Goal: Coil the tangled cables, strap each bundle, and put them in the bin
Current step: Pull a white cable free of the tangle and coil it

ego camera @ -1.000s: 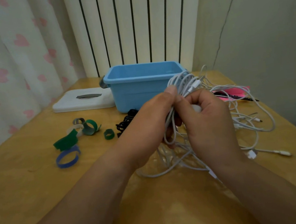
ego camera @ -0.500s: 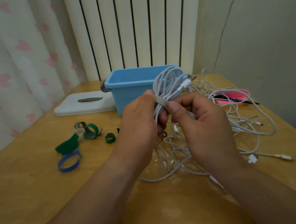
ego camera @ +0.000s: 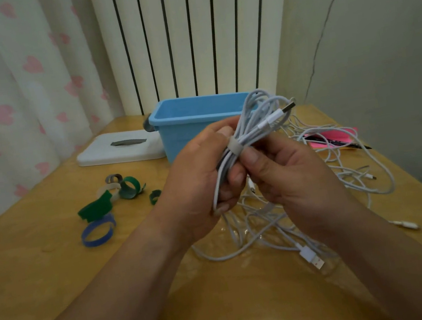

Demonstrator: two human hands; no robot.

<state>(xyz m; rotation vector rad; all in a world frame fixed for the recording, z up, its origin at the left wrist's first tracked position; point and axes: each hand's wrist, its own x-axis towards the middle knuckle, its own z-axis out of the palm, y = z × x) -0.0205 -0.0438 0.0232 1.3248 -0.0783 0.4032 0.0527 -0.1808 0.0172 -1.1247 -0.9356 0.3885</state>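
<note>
Right now your left hand point(ego camera: 199, 180) is gripping the lower half of the coiled white bundle point(ego camera: 261, 122), fingers curled round the strands. Your right hand point(ego camera: 288, 173) is pinching the pale grey strap point(ego camera: 236, 147) between thumb and forefinger, just where it is wrapping the coil's waist. The bundle is hanging in the air in front of the blue bin point(ego camera: 186, 130), with its upper loops and a USB plug point(ego camera: 289, 107) poking up past the bin's near rim.

You are, by the look of it, finishing the strapping step — pressing the strap's tail down so it is closing on itself. The next move is calling for a short carry forward and up over the rim, then a release inside the bin. Be checking that no loop is snagging the tangled white cables point(ego camera: 268, 222) lying on the table point(ego camera: 29, 269) beneath your hands. Off to your left, a green strap point(ego camera: 94, 208) and a blue strap point(ego camera: 96, 230) are lying ready — likely for the next coil.
</note>
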